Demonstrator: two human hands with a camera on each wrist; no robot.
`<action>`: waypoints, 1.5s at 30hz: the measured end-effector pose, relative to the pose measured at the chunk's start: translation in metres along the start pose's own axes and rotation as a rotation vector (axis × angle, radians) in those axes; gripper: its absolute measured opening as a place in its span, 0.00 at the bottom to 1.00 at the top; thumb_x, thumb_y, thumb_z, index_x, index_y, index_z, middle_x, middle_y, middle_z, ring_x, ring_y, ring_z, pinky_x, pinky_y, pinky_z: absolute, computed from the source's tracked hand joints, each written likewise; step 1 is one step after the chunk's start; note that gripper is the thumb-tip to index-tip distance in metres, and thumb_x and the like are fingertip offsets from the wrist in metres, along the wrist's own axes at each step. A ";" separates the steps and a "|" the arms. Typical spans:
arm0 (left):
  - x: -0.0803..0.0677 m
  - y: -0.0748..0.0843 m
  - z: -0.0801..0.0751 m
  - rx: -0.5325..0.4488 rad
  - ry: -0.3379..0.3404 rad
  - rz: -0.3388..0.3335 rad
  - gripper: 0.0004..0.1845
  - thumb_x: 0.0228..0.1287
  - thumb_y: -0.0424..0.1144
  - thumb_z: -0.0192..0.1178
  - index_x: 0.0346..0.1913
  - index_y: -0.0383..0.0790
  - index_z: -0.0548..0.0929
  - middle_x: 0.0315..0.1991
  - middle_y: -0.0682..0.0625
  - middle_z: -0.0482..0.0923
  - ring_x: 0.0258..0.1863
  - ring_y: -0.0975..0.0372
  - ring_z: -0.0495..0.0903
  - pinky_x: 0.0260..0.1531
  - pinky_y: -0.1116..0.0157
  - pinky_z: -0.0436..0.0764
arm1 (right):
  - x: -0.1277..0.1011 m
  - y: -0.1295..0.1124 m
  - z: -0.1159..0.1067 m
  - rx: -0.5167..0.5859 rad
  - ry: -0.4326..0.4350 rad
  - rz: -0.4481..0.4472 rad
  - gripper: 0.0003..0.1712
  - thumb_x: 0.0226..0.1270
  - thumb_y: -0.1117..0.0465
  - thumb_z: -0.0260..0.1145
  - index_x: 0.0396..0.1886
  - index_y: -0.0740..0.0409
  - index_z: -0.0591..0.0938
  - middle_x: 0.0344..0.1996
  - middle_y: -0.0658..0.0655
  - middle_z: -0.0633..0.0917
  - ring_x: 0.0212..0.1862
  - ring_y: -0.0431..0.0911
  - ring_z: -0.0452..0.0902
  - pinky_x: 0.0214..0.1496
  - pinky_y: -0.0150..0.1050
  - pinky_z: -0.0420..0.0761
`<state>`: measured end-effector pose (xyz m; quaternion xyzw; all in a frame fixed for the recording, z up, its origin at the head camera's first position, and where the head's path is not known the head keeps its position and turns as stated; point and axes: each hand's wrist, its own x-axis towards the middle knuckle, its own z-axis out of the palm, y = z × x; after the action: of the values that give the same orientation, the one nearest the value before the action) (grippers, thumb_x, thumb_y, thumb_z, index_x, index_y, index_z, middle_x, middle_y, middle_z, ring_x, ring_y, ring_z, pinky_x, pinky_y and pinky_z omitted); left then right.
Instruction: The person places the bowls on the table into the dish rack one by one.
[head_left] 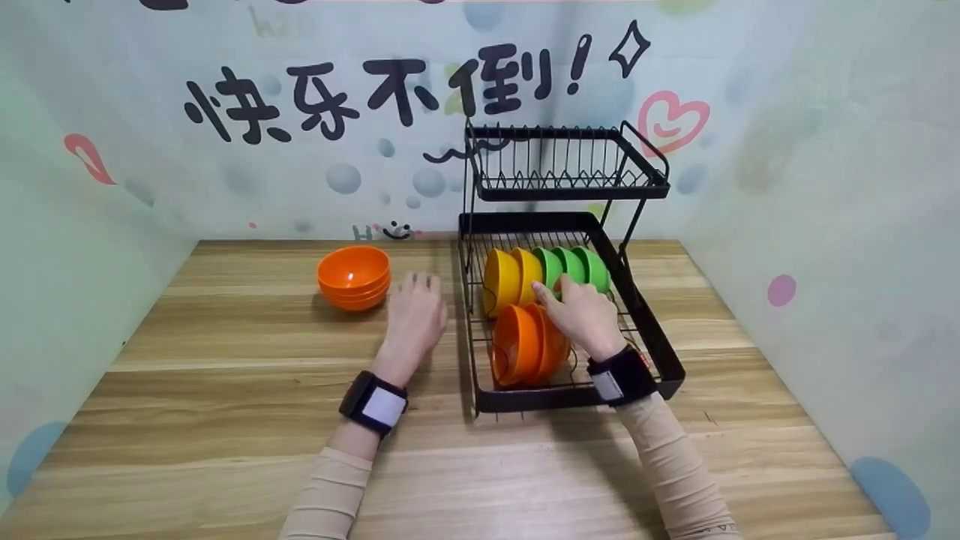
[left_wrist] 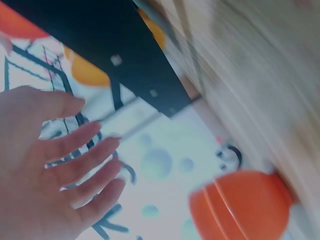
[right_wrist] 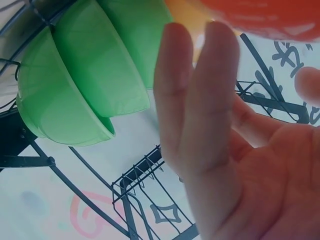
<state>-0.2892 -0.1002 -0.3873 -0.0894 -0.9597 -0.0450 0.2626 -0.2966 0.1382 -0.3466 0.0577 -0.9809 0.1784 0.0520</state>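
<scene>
My right hand (head_left: 585,311) is at the lower tier of a black dish rack, just beside two orange bowls (head_left: 517,345) that stand on edge there. In the right wrist view its fingers (right_wrist: 215,95) are extended and the thumb is apart, with no bowl gripped. Behind it stand two yellow bowls (head_left: 501,281) and several green bowls (head_left: 592,270), also on edge. Left of the rack, my left hand (head_left: 414,315) hovers close to a stack of orange bowls (head_left: 354,277). The left wrist view shows its loosely bent fingers (left_wrist: 90,155) holding nothing, apart from the orange stack (left_wrist: 240,207).
The two-tier dish rack (head_left: 491,401) stands right of centre on a wooden table (head_left: 225,442). Its upper wire tier (head_left: 574,193) overhangs the back of the lower one. A printed backdrop (head_left: 300,187) rises behind the table and along both sides.
</scene>
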 end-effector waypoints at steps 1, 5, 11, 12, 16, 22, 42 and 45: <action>0.001 -0.006 0.000 0.004 0.019 -0.018 0.19 0.61 0.39 0.58 0.51 0.29 0.77 0.49 0.35 0.78 0.53 0.46 0.75 0.50 0.51 0.78 | 0.000 0.000 0.000 0.001 0.002 -0.001 0.34 0.69 0.32 0.43 0.44 0.57 0.75 0.30 0.60 0.81 0.29 0.52 0.77 0.26 0.39 0.71; 0.003 -0.032 0.001 -0.025 0.070 -0.093 0.22 0.60 0.36 0.58 0.55 0.27 0.74 0.57 0.33 0.74 0.64 0.42 0.67 0.60 0.45 0.70 | 0.001 0.001 0.000 0.003 0.011 0.000 0.34 0.69 0.33 0.43 0.45 0.58 0.76 0.29 0.60 0.81 0.29 0.52 0.77 0.25 0.40 0.71; -0.004 -0.064 0.009 -0.063 0.012 -0.191 0.25 0.62 0.36 0.56 0.61 0.28 0.70 0.60 0.32 0.72 0.67 0.40 0.63 0.63 0.34 0.58 | 0.001 0.002 -0.001 -0.002 0.019 0.002 0.35 0.69 0.32 0.43 0.47 0.58 0.76 0.31 0.62 0.82 0.30 0.54 0.79 0.28 0.44 0.74; -0.005 -0.068 0.011 -0.068 0.015 -0.199 0.25 0.62 0.35 0.56 0.60 0.28 0.70 0.58 0.31 0.74 0.65 0.40 0.66 0.63 0.33 0.58 | 0.001 0.002 -0.001 -0.002 0.019 0.002 0.35 0.69 0.32 0.43 0.47 0.58 0.76 0.31 0.62 0.82 0.31 0.54 0.79 0.28 0.45 0.75; -0.008 -0.080 0.016 -0.071 0.015 -0.228 0.19 0.61 0.33 0.56 0.53 0.25 0.74 0.50 0.31 0.78 0.57 0.40 0.73 0.61 0.31 0.56 | 0.002 0.001 -0.002 0.000 0.017 -0.001 0.34 0.69 0.32 0.43 0.47 0.58 0.75 0.32 0.62 0.82 0.30 0.54 0.79 0.29 0.45 0.75; -0.009 -0.088 0.019 -0.073 -0.011 -0.246 0.14 0.60 0.26 0.53 0.49 0.26 0.77 0.47 0.31 0.80 0.53 0.39 0.76 0.62 0.32 0.56 | 0.003 0.001 -0.003 0.004 0.022 0.003 0.34 0.69 0.32 0.43 0.47 0.58 0.75 0.30 0.61 0.82 0.29 0.52 0.77 0.27 0.43 0.73; -0.011 -0.088 0.016 -0.077 0.045 -0.225 0.10 0.61 0.26 0.50 0.42 0.26 0.79 0.39 0.31 0.82 0.43 0.39 0.79 0.59 0.39 0.67 | 0.001 0.004 -0.004 0.018 0.027 -0.003 0.32 0.69 0.33 0.43 0.45 0.57 0.75 0.27 0.59 0.80 0.29 0.52 0.77 0.24 0.40 0.71; -0.012 -0.087 0.016 -0.078 0.054 -0.222 0.10 0.61 0.26 0.50 0.41 0.26 0.79 0.39 0.31 0.82 0.42 0.39 0.79 0.57 0.39 0.69 | 0.001 0.005 -0.003 0.022 0.024 -0.005 0.33 0.69 0.33 0.43 0.45 0.57 0.75 0.26 0.58 0.79 0.27 0.51 0.76 0.23 0.39 0.70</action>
<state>-0.3042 -0.1856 -0.4103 0.0088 -0.9538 -0.1136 0.2780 -0.2982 0.1443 -0.3452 0.0587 -0.9780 0.1899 0.0638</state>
